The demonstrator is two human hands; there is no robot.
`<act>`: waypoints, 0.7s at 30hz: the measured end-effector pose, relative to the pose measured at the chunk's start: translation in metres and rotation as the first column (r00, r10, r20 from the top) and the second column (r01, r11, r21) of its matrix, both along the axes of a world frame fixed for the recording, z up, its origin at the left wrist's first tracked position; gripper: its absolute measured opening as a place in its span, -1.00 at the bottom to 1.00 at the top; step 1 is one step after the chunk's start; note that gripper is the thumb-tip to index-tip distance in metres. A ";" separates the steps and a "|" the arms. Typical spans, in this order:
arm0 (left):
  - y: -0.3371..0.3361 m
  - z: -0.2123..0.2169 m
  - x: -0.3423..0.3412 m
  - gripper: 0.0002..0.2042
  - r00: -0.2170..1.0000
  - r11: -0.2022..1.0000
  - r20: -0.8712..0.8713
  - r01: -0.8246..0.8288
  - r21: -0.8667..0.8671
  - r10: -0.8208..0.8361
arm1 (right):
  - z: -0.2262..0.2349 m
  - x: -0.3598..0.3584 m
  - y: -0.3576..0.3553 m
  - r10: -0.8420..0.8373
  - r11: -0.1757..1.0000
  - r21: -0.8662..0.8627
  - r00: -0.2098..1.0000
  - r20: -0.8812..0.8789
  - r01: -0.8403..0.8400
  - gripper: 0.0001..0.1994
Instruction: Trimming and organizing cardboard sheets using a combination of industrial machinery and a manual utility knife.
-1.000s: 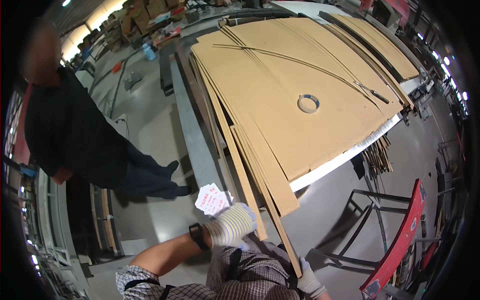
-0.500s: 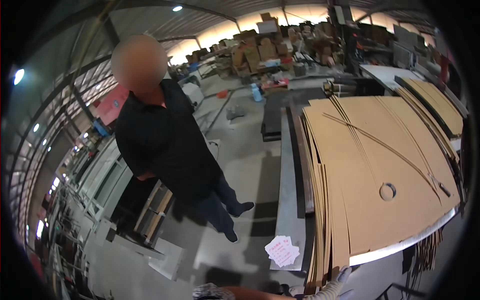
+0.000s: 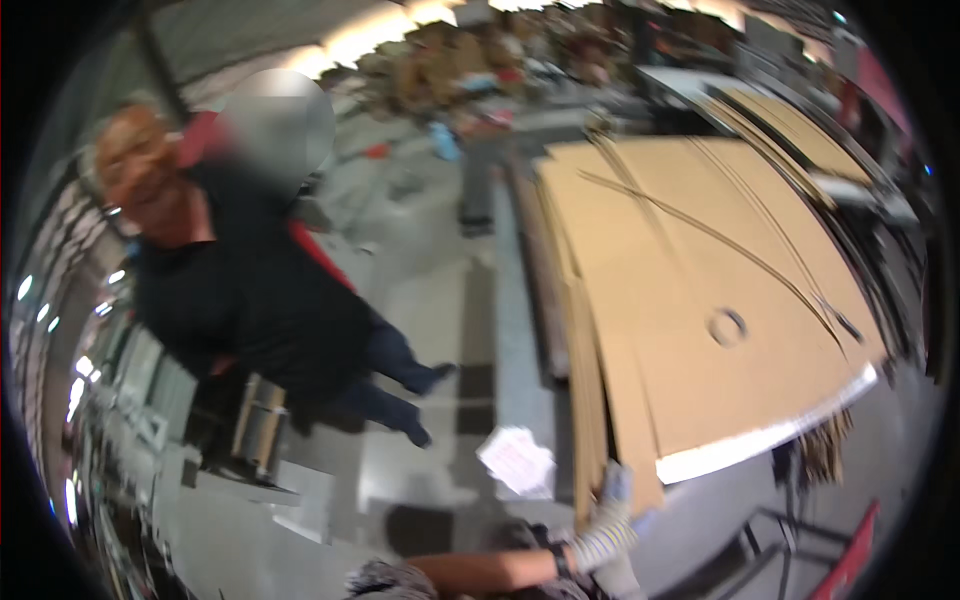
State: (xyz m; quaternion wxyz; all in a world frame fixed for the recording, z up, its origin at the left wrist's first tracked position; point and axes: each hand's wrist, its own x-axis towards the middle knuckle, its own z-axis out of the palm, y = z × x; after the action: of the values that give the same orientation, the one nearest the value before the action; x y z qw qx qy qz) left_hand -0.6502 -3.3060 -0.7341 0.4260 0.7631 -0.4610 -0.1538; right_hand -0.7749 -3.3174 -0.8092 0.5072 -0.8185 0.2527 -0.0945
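Observation:
My left hand (image 3: 605, 532), in a pale striped glove with a dark band at the wrist, reaches in from the lower edge. It is at the near left corner of a stack of brown cardboard sheets (image 3: 690, 400), and a sheet's corner shows between its fingers, which look closed on it. Just below it is a second pale glove (image 3: 619, 577), apparently my right hand; its fingers are hidden. On the top sheet lie a grey ring-shaped roll (image 3: 727, 327), a long thin strip (image 3: 715, 237) and a slim dark-handled tool (image 3: 841, 320). The picture is blurred by motion.
A person in a dark shirt (image 3: 260, 290) stands on the left, beyond a grey ledge with white paper sheets (image 3: 517, 461) on it. A red and black metal frame (image 3: 850, 560) is at the lower right. Piled boxes (image 3: 450, 70) fill the background.
The view has swung, so the cardboard stack and the standing person now sit further left in it. My left hand stays at the stack's near corner, and more of my forearm shows.

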 end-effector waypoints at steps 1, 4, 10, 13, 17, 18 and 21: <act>0.002 0.013 0.004 -0.13 0.994 0.998 -0.108 0.014 0.061 -0.007 | -0.010 -0.004 0.005 0.062 0.984 -0.173 0.996 0.062 -0.051 -0.61; 0.019 0.054 0.011 -0.17 0.970 0.990 -0.202 0.135 -0.030 -0.138 | 0.011 -0.013 0.003 -0.043 0.857 0.482 0.957 -0.287 0.183 -0.58; 0.061 0.021 -0.008 -0.38 0.797 0.957 -0.603 0.205 0.206 -0.041 | 0.072 -0.017 0.017 -0.437 0.507 0.792 0.894 -0.104 0.340 -0.50; 0.051 0.016 0.004 -0.50 0.809 0.909 -0.586 0.278 0.311 -0.047 | 0.085 -0.004 0.017 -0.416 0.662 0.630 0.898 -0.143 0.407 -0.52; 0.019 0.012 0.022 -0.55 0.929 0.824 -0.248 0.360 0.438 -0.274 | 0.086 0.021 0.006 -0.432 0.656 0.573 0.867 -0.250 0.492 -0.59; 0.001 -0.006 0.020 -0.54 0.871 0.934 -0.479 0.079 0.349 0.105 | 0.073 0.019 0.003 -0.335 0.828 0.355 0.890 -0.309 0.435 -0.62; -0.047 -0.083 0.047 -0.43 0.602 0.889 -0.661 -0.377 0.260 0.448 | 0.043 0.024 -0.001 -0.253 0.935 0.209 0.952 -0.171 0.287 -0.60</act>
State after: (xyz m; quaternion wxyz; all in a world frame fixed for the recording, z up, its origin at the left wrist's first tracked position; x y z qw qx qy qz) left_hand -0.6031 -3.3526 -0.8176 0.5566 0.7496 -0.0659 -0.3521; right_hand -0.7507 -3.3188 -0.7665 0.5622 -0.7157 0.4075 -0.0749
